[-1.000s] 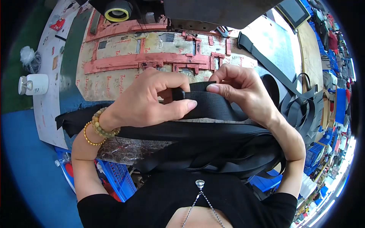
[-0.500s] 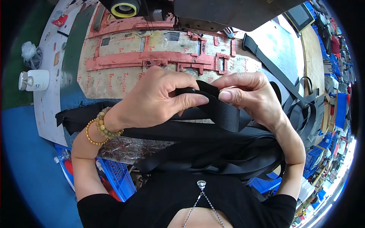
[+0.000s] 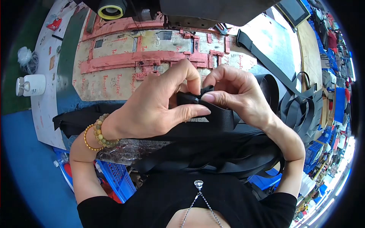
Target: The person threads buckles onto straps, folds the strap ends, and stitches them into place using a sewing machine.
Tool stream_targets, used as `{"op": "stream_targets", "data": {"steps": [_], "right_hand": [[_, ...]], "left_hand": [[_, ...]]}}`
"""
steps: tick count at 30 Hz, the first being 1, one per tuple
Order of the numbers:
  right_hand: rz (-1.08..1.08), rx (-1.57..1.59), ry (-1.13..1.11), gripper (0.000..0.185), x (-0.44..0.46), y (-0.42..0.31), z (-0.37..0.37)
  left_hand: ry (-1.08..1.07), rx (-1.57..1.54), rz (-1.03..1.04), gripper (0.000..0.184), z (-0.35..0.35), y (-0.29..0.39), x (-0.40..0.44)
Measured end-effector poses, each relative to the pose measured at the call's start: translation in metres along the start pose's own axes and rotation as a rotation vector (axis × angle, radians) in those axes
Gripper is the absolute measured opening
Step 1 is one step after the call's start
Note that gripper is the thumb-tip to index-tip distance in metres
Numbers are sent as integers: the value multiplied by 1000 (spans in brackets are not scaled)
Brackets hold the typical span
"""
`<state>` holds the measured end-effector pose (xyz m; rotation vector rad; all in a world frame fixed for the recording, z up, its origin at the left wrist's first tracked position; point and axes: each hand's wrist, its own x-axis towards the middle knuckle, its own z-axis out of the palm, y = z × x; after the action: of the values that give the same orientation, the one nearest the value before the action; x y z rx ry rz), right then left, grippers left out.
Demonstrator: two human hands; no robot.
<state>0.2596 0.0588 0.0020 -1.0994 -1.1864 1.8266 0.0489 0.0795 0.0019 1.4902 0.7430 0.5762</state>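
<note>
Both of my hands are close together over the worktable, working on one black webbing strap (image 3: 221, 118). My left hand (image 3: 150, 104) is closed around a small black plastic piece (image 3: 188, 98) that looks like a buckle; its fingers partly hide it. Thumb and fingers of my right hand (image 3: 245, 98) pinch the strap's end against that piece. Below the hands the strap bends in a loop. A heap of black webbing (image 3: 213, 152) lies between the table edge and my body.
Ahead is a patterned board (image 3: 110, 81) with red strips and handwriting, beneath a dark machine head (image 3: 216, 13). More strap (image 3: 262, 57) trails across the right side. A white jar (image 3: 34, 84) stands at left; a blue crate (image 3: 116, 178) sits below.
My right thumb and fingers have moved left, bringing the strap end up to the black piece. My left index finger has lifted and bent more. The view has shifted slightly.
</note>
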Motion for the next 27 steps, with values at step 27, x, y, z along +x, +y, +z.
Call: {"op": "stream_targets", "data": {"steps": [27], "right_hand": [[167,-627,-223,9,20,-20,-20]], "left_hand": [[15,-25,-106,18,-7,-7,13]]}}
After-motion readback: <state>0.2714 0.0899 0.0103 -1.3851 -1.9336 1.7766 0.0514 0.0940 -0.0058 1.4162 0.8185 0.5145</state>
